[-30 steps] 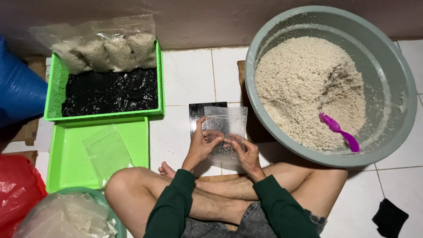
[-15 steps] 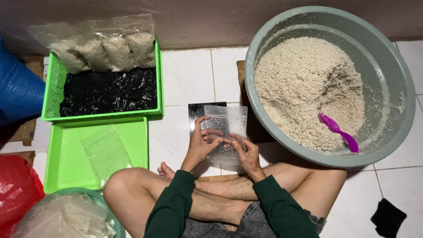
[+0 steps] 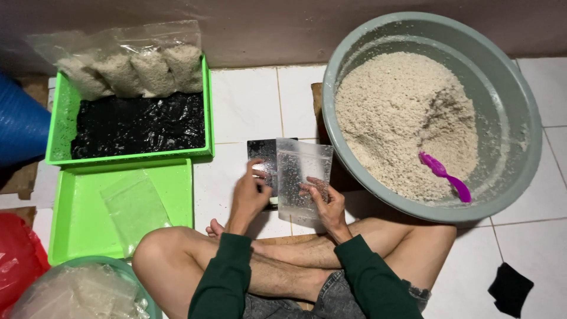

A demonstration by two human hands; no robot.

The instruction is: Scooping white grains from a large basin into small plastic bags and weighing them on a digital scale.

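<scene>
Between our knees and the grey basin (image 3: 520, 118), our right hand (image 3: 326, 204) pinches a clear pouch (image 3: 302, 177) upright; our left hand (image 3: 248, 195) curls, touching the small scale (image 3: 263, 155). We judge filling comes next.

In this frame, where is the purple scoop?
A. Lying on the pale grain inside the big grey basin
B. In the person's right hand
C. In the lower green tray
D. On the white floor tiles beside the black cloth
A: the purple scoop lies on the heap of grain near the lower right wall of the grey basin, untouched, while the left hand and right hand hold a clear plastic bag.
</scene>
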